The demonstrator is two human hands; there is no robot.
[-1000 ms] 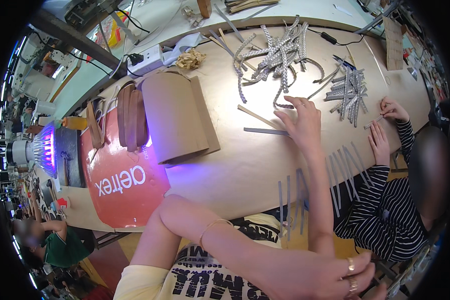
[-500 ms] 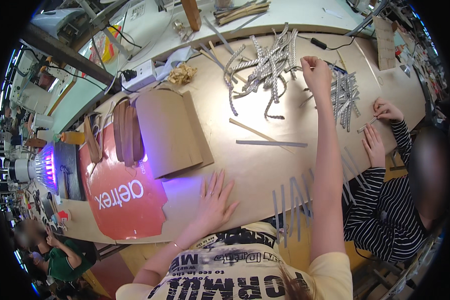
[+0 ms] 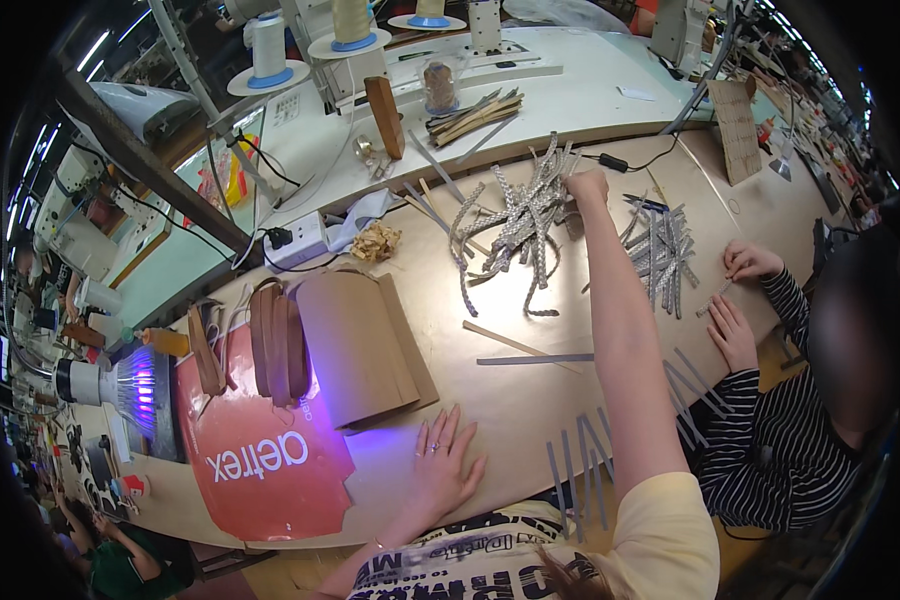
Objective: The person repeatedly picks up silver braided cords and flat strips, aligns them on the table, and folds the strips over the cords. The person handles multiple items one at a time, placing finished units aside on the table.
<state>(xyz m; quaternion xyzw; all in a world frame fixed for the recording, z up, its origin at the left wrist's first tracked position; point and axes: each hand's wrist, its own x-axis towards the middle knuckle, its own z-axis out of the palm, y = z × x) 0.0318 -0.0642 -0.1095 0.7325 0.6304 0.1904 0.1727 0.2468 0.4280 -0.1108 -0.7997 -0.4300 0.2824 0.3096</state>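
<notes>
My left hand lies flat on the tabletop with its fingers spread, near the table's front edge and beside a folded brown cardboard sheet. My right arm stretches far across the table. At its end, my right hand is closed at the right edge of a tangled pile of silver-grey braided straps. What its fingers hold, if anything, is hidden. To the right of that hand is a second heap of shorter braided strips, with a dark pen-like tool at its far side.
A co-worker's hands work on a small strip at the right. Grey strips hang over the front edge. Brown strap bundles and a red sheet lie left, near a purple-lit lamp. Thread spools stand behind.
My right hand has moved left to the edge of the braided pile. The left hand stays on the table. The view has tilted up, showing more of the far bench.
</notes>
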